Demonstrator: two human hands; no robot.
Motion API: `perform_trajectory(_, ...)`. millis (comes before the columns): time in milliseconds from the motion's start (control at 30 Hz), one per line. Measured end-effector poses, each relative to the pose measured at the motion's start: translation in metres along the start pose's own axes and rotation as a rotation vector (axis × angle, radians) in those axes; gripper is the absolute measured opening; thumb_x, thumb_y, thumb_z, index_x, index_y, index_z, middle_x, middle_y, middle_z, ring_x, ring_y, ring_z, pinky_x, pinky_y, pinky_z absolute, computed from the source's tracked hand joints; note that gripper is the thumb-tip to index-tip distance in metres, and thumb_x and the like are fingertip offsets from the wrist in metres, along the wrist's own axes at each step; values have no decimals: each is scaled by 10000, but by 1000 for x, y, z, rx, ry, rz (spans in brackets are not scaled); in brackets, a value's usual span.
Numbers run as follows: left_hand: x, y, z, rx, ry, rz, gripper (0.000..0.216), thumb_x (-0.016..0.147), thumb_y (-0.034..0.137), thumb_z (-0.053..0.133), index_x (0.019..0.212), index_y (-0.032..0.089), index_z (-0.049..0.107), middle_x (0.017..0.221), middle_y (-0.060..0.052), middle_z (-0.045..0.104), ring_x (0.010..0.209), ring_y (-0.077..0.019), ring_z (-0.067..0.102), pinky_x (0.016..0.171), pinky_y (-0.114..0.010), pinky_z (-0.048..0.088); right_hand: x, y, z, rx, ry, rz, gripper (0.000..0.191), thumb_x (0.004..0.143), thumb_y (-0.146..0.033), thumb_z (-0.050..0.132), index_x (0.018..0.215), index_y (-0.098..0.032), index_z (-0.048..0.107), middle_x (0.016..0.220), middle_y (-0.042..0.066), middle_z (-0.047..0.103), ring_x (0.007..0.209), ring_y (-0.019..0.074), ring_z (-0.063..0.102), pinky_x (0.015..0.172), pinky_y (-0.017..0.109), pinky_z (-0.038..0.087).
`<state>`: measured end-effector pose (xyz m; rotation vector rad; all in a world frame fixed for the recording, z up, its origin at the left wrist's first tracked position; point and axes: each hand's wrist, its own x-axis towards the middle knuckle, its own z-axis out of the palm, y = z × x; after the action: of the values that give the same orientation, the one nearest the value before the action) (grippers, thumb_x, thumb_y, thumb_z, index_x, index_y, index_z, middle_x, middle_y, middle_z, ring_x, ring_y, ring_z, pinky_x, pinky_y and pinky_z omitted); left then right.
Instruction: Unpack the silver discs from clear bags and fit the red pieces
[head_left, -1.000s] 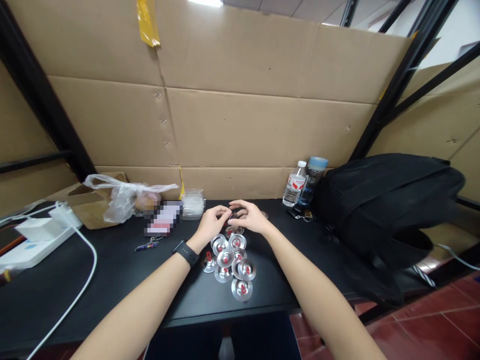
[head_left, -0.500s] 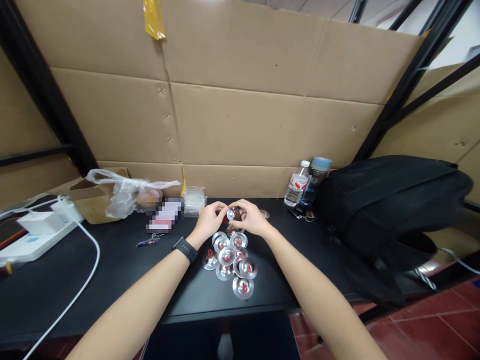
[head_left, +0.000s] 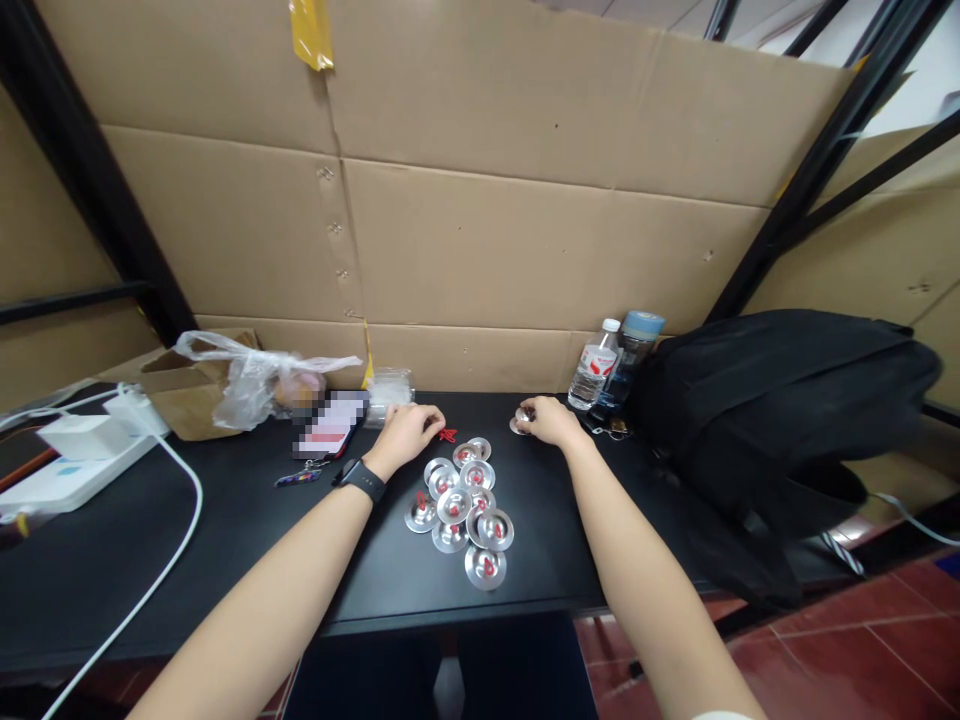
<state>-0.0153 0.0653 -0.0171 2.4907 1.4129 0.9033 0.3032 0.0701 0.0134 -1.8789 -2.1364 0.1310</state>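
Head view over a black desk: the right hand has its fingers closed on a shiny metal disc, off to the right of the main pile. Left hand is right beside some small red pieces, fingertips bunched, but I can't tell if they're gripping anything. The other metal discs overlap in a messy heap between the forearms, several showing red bits on top.
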Motion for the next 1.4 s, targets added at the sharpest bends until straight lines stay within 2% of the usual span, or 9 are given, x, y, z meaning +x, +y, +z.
perform_trajectory(167, -2, 5, -4, 58, -22, 42, 198, 898, 275, 550, 930, 228, 739, 1034, -79, 731, 1032, -271, 632, 932, -390, 404, 6, 10, 9, 48, -70, -61, 353, 798, -375, 722, 1115, -226, 765, 1107, 103, 762, 1057, 300, 703, 883, 340, 508)
perform_trajectory(333, -3, 23, -11, -54, -226, 312, 279, 801, 171, 630, 1034, 279, 739, 1071, -23, 718, 1024, -215, 621, 920, -325, 423, 8, 9, 10, 113, -95, -159, 387, 732, -292, 770, 1108, -198, 776, 1068, 88, 777, 1017, 256, 718, 899, 289, 510)
perform_trajectory(500, -6, 35, -8, -29, -272, 342, 169, 845, 264, 691, 1001, 298, 746, 1015, 8, 736, 993, -201, 628, 905, -322, 403, 6, 1, 6, 134, -175, -194, 458, 694, -240, 755, 1150, -195, 770, 1066, 57, 780, 961, 220, 722, 876, 258, 512)
perform_trajectory(700, -6, 37, -3, 37, -194, 296, 132, 927, 279, 623, 936, 273, 754, 935, -3, 763, 936, -204, 642, 856, -341, 373, 3, -2, 2, 124, -234, -228, 540, 651, -199, 761, 1191, -209, 756, 1137, 57, 764, 1007, 225, 712, 890, 255, 515)
perform_trajectory(833, -5, 38, -6, 49, -121, 244, 131, 917, 252, 623, 904, 256, 753, 899, -7, 761, 885, -201, 641, 828, -346, 363, 1, -3, 0, 114, -269, -225, 587, 621, -248, 820, 1203, -226, 749, 1152, 52, 758, 1020, 232, 711, 903, 261, 519)
perform_trajectory(1067, -5, 37, -12, 15, -80, 223, 126, 897, 217, 631, 905, 257, 750, 920, -6, 759, 873, -202, 645, 829, -343, 375, 4, 0, 4, 36, -171, -143, 470, 697, -174, 730, 1165, -208, 759, 1155, 75, 755, 1070, 245, 704, 955, 281, 506)
perform_trajectory(1233, -5, 38, -12, 30, -26, 205, 126, 916, 244, 626, 924, 259, 751, 952, -14, 761, 918, -214, 643, 838, -360, 368, 3, 1, 4, 1, -204, -159, 527, 711, -169, 693, 1234, -208, 730, 1250, 83, 718, 1182, 254, 660, 1017, 278, 479)
perform_trajectory(1333, -4, 38, -13, 24, 21, 179, 138, 939, 267, 610, 954, 265, 747, 997, -12, 761, 944, -215, 640, 853, -369, 370, -1, 2, -1, -81, -214, -75, 554, 710, -206, 710, 1264, -234, 711, 1270, 107, 701, 1159, 301, 668, 982, 349, 507)
perform_trajectory(1400, -3, 37, -14, 16, 51, 164, 147, 949, 269, 600, 969, 269, 746, 1018, -10, 761, 952, -214, 638, 852, -372, 373, -4, 1, -6, -115, -161, -28, 542, 727, -243, 721, 1268, -224, 705, 1290, 140, 679, 1149, 333, 664, 959, 399, 515)
